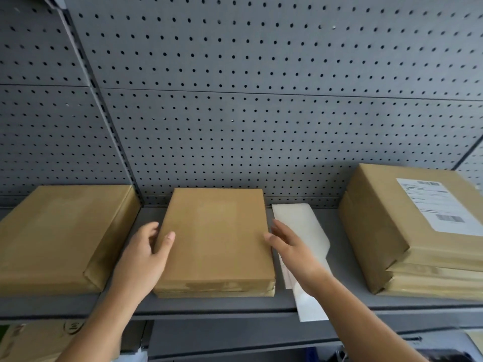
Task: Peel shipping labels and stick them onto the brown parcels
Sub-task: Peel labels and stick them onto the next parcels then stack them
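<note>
Head view: middle parcel [217, 239] lies flat on the shelf [209, 305], long axis toward the pegboard [261, 113]. Left hand [146, 254] grips its left edge; right hand [290, 246], fingers spread, touches its right edge above white label sheets [308, 226].

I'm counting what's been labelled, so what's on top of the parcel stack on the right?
A white shipping label with barcodes lies on the top parcel. Its far right edge is out of frame.

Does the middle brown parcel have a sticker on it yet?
No. The middle parcel shows a bare brown top; only the right parcel shows a label.
</note>
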Demonstrator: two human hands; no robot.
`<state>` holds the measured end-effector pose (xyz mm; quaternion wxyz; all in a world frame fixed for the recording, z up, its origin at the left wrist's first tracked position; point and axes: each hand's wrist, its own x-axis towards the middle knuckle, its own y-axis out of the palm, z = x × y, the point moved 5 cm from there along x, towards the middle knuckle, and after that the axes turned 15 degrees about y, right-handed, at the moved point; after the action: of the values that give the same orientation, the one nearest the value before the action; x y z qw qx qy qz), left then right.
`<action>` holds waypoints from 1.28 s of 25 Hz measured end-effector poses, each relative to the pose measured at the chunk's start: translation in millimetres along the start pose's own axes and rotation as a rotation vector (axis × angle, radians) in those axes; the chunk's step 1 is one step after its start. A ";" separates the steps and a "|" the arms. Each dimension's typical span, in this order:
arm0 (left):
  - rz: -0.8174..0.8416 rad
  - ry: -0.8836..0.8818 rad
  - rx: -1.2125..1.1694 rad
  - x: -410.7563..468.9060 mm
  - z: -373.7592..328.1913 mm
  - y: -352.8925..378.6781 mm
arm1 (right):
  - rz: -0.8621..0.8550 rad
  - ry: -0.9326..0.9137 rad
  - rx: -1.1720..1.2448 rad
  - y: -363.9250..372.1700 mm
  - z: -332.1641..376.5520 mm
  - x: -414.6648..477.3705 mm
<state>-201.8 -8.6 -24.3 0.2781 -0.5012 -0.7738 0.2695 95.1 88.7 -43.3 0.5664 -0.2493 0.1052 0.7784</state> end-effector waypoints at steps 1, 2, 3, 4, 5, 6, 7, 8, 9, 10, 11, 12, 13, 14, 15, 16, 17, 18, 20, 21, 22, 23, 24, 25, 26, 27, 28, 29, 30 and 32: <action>-0.035 0.056 0.041 2.7 -11.8 -2.1 | -0.054 -0.019 -0.034 -10.1 3.0 -0.7; -0.057 0.109 0.047 5.8 -24.7 -2.1 | -0.111 -0.043 -0.067 -22.2 5.2 0.8; -0.056 0.166 0.036 9.9 -39.6 2.3 | -0.170 -0.066 -0.086 -36.0 8.7 -0.2; -0.036 0.228 0.019 14.5 -54.7 9.6 | -0.226 -0.079 -0.089 -50.6 9.3 1.2; 0.000 0.282 -0.002 19.1 -69.3 20.2 | -0.272 -0.084 -0.085 -63.6 10.5 0.0; 0.041 0.331 -0.033 23.5 -83.6 33.1 | -0.312 -0.078 -0.074 -76.3 9.7 0.3; 0.080 0.375 -0.073 28.1 -97.3 46.6 | -0.338 -0.074 -0.069 -86.4 9.7 -0.4; 0.113 0.420 -0.112 32.4 -111.8 61.8 | -0.354 -0.063 -0.058 -96.3 7.3 0.1; 0.143 0.458 -0.144 34.8 -125.5 76.0 | -0.365 -0.052 -0.053 -103.4 5.2 -0.4; 0.172 0.490 -0.184 36.1 -138.1 89.2 | -0.375 -0.040 -0.050 -109.2 1.7 0.9; 0.206 0.509 -0.232 36.5 -151.0 101.1 | -0.382 -0.029 -0.056 -113.5 -1.7 2.3; 0.243 0.518 -0.290 36.5 -162.1 111.7 | -0.384 -0.015 -0.059 -116.7 -5.7 5.6; 0.282 0.515 -0.346 37.0 -171.5 122.5 | -0.387 -0.005 -0.063 -118.8 -8.7 8.7; 0.319 0.504 -0.397 37.4 -178.1 132.4 | -0.390 0.003 -0.072 -119.9 -12.2 13.4; 0.354 0.489 -0.439 38.5 -181.8 141.9 | -0.391 0.020 -0.088 -119.8 -15.0 18.5; 0.384 0.471 -0.475 39.3 -183.6 150.6 | -0.388 0.044 -0.108 -119.2 -18.2 24.7; 0.406 0.447 -0.507 40.2 -183.3 158.3 | -0.387 0.075 -0.131 -117.9 -21.0 31.0; 0.422 0.421 -0.537 41.0 -182.3 165.3 | -0.395 0.100 -0.146 -117.2 -22.5 37.8; 0.433 0.380 -0.574 41.4 -178.6 173.1 | -0.428 0.137 -0.143 -115.2 -23.7 49.4; 0.431 0.370 -0.581 42.2 -177.1 175.4 | -0.451 0.148 -0.138 -114.1 -22.9 54.1; 0.426 0.363 -0.590 42.7 -176.4 176.3 | -0.468 0.154 -0.117 -113.1 -20.9 56.8; 0.419 0.353 -0.599 43.7 -175.1 176.7 | -0.476 0.151 -0.077 -113.5 -17.8 58.0; 0.409 0.344 -0.612 44.1 -174.4 176.2 | -0.467 0.127 -0.004 -113.9 -12.4 55.8; 0.398 0.337 -0.623 44.8 -174.0 175.6 | -0.429 0.099 0.080 -113.6 -3.9 50.0; 0.389 0.331 -0.634 45.8 -173.8 175.4 | -0.376 0.070 0.154 -113.5 6.0 42.8; 0.384 0.326 -0.642 46.2 -174.0 175.4 | -0.334 0.041 0.213 -115.8 15.9 36.3; 0.380 0.323 -0.654 46.3 -174.4 175.1 | -0.309 0.005 0.251 -119.7 26.0 30.1; 0.374 0.318 -0.668 46.1 -174.4 174.7 | -0.292 -0.036 0.283 -123.8 36.2 22.6; 0.367 0.306 -0.684 46.5 -174.0 174.5 | -0.273 -0.080 0.321 -127.5 46.1 14.2; 0.367 0.247 -0.728 48.1 -172.9 174.9 | -0.204 -0.157 0.430 -132.8 63.0 -3.7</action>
<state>12.3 121.5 -17.2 0.1212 -0.7245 -0.6774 -0.0383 203.1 158.3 28.1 0.6885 -0.0712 0.1981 0.6940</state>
